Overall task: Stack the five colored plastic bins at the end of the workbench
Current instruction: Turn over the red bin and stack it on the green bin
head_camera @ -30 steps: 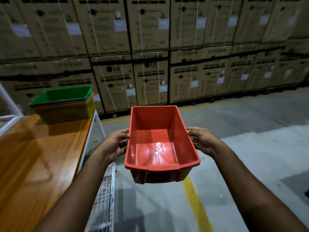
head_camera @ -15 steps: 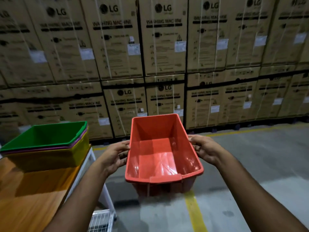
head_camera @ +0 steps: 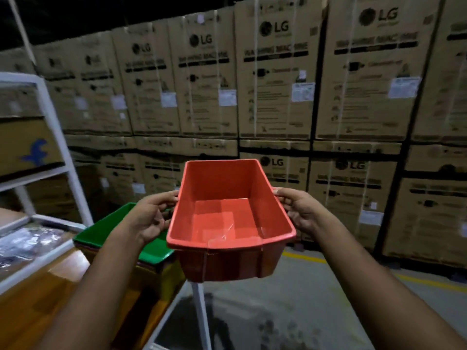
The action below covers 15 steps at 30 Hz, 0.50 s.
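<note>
Red bin (head_camera: 228,223) pinched at both long rims, left hand (head_camera: 151,218) and right hand (head_camera: 299,214) clasping it, carried beside and above green-topped stack (head_camera: 101,229) left of left fingers; skewed lowering may catch rims, jamming.

stacked cardboard boxes (head_camera: 275,79) read "lg" and, blurrily, "washing machine".

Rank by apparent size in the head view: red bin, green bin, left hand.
1. Red bin, largest, also nearest.
2. Green bin, though half hidden, so unsure against the hand.
3. Left hand.
</note>
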{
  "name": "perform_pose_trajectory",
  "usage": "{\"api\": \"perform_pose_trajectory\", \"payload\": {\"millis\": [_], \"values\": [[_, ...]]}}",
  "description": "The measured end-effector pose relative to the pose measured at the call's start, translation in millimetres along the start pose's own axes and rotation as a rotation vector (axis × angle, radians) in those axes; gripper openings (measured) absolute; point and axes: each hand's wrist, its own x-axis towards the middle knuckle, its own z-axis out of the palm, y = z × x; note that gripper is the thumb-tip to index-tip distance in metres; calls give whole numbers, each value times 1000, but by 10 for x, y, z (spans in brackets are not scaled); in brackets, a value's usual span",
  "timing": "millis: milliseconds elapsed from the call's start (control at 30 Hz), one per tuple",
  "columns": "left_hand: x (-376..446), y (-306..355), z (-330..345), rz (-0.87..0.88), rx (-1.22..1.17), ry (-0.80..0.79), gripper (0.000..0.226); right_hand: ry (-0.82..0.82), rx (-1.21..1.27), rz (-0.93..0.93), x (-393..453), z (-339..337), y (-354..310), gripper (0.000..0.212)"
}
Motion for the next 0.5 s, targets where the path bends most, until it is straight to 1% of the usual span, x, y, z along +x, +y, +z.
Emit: {"api": "perform_pose_trajectory", "payload": {"millis": [100,200,367,467,500], "values": [[250,243,-363,43,-30,105,35,-115,5,36,645,459,-60,17],[303,382,-638,77,-28,199,31,-203,6,81,1141,866,-35,17],[305,445,-1027,119,-23,415,28,-376,-8,199,1894,1532,185,15],[287,456,-1163,161,-64,552,24,-469,-58,245,2306,1883,318,17],[283,453,-1205,180,-80,592,23,-522,-69,271,2419,2004,364,17]]}}
